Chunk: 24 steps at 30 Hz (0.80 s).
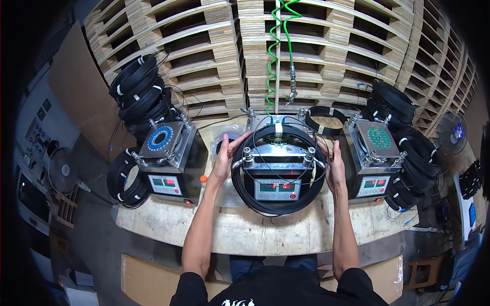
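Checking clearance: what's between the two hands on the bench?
Head view: the middle machine, ringed by the black cable coil that the left hand and right hand grip.

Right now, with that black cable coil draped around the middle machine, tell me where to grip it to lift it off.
Grip the black cable coil at its two outer sides, where the left hand and right hand sit, one from each side. The ring encircles the middle machine, so opposite holds probably keep it round and let it rise level past the corner posts.
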### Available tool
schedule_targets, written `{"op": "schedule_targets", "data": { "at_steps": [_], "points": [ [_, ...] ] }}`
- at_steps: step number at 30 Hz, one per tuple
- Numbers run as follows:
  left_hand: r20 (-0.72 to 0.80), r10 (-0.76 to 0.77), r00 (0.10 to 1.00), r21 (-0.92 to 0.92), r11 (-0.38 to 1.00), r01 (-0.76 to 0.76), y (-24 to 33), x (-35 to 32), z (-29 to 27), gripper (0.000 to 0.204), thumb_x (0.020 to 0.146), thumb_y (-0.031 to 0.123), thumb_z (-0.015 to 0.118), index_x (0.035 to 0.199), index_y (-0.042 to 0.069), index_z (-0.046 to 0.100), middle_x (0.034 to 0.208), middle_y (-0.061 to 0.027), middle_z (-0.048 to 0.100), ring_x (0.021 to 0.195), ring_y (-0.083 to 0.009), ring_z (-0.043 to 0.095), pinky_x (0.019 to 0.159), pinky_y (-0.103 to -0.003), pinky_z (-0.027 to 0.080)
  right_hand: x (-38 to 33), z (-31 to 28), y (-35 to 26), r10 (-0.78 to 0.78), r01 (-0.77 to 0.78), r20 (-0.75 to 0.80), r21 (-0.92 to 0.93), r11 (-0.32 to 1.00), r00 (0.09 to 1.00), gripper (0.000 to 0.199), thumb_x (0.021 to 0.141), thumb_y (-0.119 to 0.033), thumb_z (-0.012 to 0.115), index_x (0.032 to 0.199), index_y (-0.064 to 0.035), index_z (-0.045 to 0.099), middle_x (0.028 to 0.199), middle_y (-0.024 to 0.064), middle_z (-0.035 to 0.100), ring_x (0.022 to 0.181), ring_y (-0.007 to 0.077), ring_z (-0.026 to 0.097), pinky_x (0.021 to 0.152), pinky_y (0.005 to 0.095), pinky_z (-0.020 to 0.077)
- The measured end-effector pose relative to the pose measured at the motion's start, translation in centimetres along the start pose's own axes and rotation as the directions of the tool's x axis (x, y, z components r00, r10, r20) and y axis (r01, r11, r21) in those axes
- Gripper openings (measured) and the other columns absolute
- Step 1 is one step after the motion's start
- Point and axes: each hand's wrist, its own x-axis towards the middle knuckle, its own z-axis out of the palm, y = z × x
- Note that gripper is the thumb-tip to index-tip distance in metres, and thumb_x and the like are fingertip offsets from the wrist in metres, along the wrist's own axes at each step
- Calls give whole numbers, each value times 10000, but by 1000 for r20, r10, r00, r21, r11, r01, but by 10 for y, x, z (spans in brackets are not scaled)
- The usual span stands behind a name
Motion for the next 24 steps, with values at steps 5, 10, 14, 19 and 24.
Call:
{"op": "schedule_targets", "data": {
  "at_steps": [5, 10, 14, 19, 24],
  "points": [
    [-48, 56, 997, 66, 996, -53, -12, 2, -2, 769, 1077, 551, 156, 1485, -45, 418, 1471, -159, 512, 1363, -223, 474, 1180, -333, 296, 2, 2, 10, -77, 77, 3, -30, 997, 997, 765, 1077, -539, 252, 1384, 116, 501, 1440, 207, 532, 1398, 256, 442, 1200, 334, 253],
    [-505, 234, 831, -51, 953, -300, -47, -39, 27, 631, 1108, 419, 228, 1468, -56, 432, 1507, -156, 469, 1410, -235, 414, 1186, -334, 272, -38, 4, 59, -266, 263, -285, -50, 964, 921, 653, 1101, -431, 273, 1422, 103, 469, 1444, 197, 527, 1347, 247, 492, 1158, 331, 320],
    [-595, 168, 786, 136, 985, -107, -94, -93, 51, 552, 1110, 338, 305, 1458, -72, 431, 1500, -174, 473, 1398, -245, 429, 1177, -336, 279, -100, 5, 90, -239, 114, -389, -318, 941, 890, 544, 1094, -321, 377, 1433, 99, 454, 1439, 191, 530, 1337, 234, 492, 1133, 315, 328],
    [-711, -18, 703, 232, 938, 258, -131, -167, 75, 521, 1104, 318, 366, 1412, -91, 466, 1424, -176, 538, 1303, -258, 509, 1134, -331, 335, -133, 14, 97, -77, -70, -359, -381, 922, 930, 490, 1080, -262, 450, 1450, 59, 453, 1365, 179, 581, 1231, 223, 541, 1073, 317, 371],
    [-667, -191, 721, -8, 968, 249, -112, -164, 97, 512, 1102, 363, 374, 1385, -43, 504, 1298, -143, 600, 1169, -240, 570, 1018, -350, 452, -124, 1, 93, -97, -37, -271, -452, 891, 958, 485, 1094, -288, 410, 1419, 66, 478, 1311, 170, 605, 1181, 237, 556, 1055, 316, 380]
  ]
}}
